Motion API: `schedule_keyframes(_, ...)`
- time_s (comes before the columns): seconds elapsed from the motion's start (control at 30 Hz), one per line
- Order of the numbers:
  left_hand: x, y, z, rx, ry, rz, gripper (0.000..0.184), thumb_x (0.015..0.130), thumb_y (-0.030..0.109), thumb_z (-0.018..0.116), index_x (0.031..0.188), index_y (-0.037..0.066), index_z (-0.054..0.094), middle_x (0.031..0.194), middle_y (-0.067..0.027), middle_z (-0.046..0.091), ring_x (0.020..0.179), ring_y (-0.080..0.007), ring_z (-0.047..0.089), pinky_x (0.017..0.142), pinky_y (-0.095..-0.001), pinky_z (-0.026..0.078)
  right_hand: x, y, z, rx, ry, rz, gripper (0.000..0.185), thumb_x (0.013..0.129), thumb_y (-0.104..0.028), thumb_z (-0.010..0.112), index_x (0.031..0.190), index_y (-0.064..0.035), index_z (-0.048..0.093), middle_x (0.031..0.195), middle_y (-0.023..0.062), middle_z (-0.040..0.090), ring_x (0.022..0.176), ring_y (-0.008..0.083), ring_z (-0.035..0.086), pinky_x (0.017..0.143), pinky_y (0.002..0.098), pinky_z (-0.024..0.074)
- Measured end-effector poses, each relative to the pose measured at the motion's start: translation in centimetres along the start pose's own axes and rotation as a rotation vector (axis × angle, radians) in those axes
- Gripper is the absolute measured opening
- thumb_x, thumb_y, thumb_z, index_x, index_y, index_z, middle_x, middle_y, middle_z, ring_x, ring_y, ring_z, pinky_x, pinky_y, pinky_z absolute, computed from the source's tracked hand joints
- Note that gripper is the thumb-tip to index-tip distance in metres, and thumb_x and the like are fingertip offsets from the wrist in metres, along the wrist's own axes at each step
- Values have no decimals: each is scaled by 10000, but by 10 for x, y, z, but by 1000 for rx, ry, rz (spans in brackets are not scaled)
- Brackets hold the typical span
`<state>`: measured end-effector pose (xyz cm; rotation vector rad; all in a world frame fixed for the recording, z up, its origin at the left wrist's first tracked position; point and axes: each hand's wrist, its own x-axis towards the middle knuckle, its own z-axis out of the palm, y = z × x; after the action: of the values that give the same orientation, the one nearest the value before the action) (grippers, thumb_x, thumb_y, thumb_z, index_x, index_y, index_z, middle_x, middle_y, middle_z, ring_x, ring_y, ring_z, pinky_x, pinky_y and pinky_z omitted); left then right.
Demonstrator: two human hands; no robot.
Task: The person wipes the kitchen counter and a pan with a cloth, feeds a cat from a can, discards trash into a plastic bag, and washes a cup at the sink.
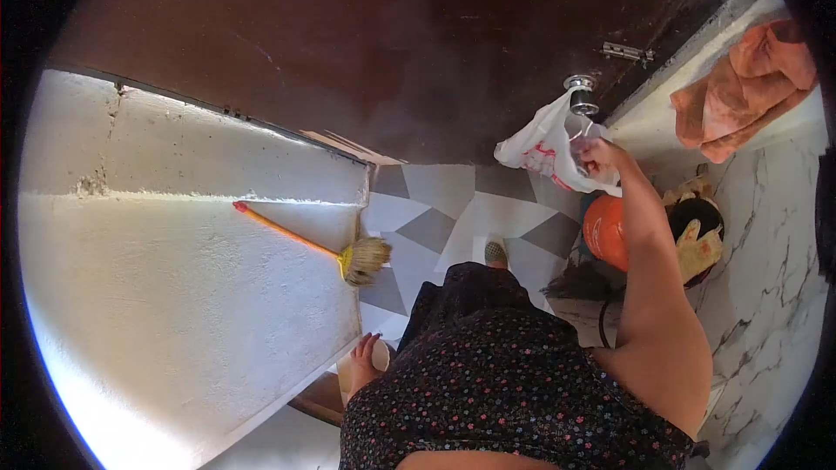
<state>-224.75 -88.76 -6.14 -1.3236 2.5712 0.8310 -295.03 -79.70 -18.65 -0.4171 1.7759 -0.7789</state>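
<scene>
A white plastic bag [529,141] with red print hangs from the round metal door knob [582,96] on the dark brown door. My right hand [596,157] reaches into the bag's open mouth, its fingers bent and partly hidden by the plastic; what they hold, if anything, cannot be made out. Low on the left, beside my body, my left hand [366,355] has its fingers curled over the rim of a white round container [380,355].
A broom [364,261] with an orange handle leans along the white wall at left. At right are an orange rounded object [605,232], work gloves [697,251] and a hanging orange-brown cloth [744,91]. A metal bolt [626,53] sits on the door.
</scene>
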Motion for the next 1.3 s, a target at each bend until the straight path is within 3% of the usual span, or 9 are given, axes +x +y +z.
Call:
schedule_keyframes(0.13, -2, 9, -2, -6, -15, -46, 570, 682, 363, 622, 1183, 152, 450, 1182, -112, 453, 1104, -281, 419, 901, -390, 301, -16, -31, 17, -439, 224, -69, 52, 731, -84, 529, 694, -50, 543, 484, 33, 447, 352, 129, 419, 295, 286, 314)
schedule_keyframes(0.27, -3, 12, 1, 12, -49, -98, 560, 690, 364, 616, 1182, 157, 449, 1191, -108, 445, 1106, -282, 415, 896, -390, 309, 5, -37, 23, -405, -206, 93, 43, 705, -100, 563, 690, -59, 559, 513, 72, 505, 393, 153, 476, 338, 317, 358)
schedule_keyframes(0.33, -2, 15, 1, 33, -36, -96, 701, 547, 199, 738, 1176, 135, 433, 1177, -118, 442, 1081, -317, 407, 897, -407, 335, 17, -35, 39, -423, 725, -754, 23, 686, -79, 560, 700, -62, 568, 551, 90, 541, 409, 161, 513, 355, 311, 385)
schedule_keyframes(0.5, 1, 28, -5, -10, -30, -129, 712, 544, 189, 738, 1183, 141, 428, 1187, -120, 435, 1077, -329, 403, 900, -412, 340, -9, -74, 41, -520, -130, 46, 112, 706, -53, 509, 787, -36, 585, 690, 151, 590, 609, 268, 585, 557, 361, 459)
schedule_keyframes(0.6, -3, 29, -2, -43, -44, -158, 706, 547, 191, 735, 1182, 140, 432, 1190, -125, 432, 1078, -326, 403, 898, -413, 335, 1, -56, 45, -609, 614, -578, 106, 697, -53, 516, 774, -22, 582, 734, 133, 597, 720, 281, 584, 654, 367, 460)
schedule_keyframes(0.8, -25, 1, 21, -97, 2, -133, 713, 542, 202, 730, 1185, 137, 429, 1180, -129, 432, 1087, -329, 393, 900, -416, 318, 20, -50, 38, -346, 794, -102, 117, 717, -140, 544, 779, -55, 597, 776, 132, 604, 724, 288, 588, 677, 364, 454)
schedule_keyframes(0.87, -32, -6, 22, -107, 29, -187, 743, 525, 221, 736, 1193, 137, 421, 1175, -128, 433, 1091, -330, 389, 903, -419, 313, 0, -42, 57, -615, 783, -610, 127, 735, -115, 535, 825, -46, 592, 783, 112, 617, 732, 292, 593, 683, 354, 458)
schedule_keyframes(1.0, -62, -12, 29, -157, 375, -226, 866, 427, 287, 744, 1203, 124, 395, 1156, -122, 434, 1086, -315, 394, 897, -423, 313, -43, -33, 114, -396, 972, -786, 217, 790, -70, 509, 997, -22, 555, 883, 149, 594, 850, 295, 566, 713, 352, 447)
schedule_keyframes(1.3, -192, -64, 30, -329, 609, -565, 733, 431, 225, 707, 1087, 85, 412, 1112, -132, 448, 1056, -319, 415, 903, -400, 311, -233, -121, 451, -616, -197, -1569, 270, 653, 37, 544, 908, -47, 577, 843, 112, 519, 772, 276, 527, 672, 347, 435)
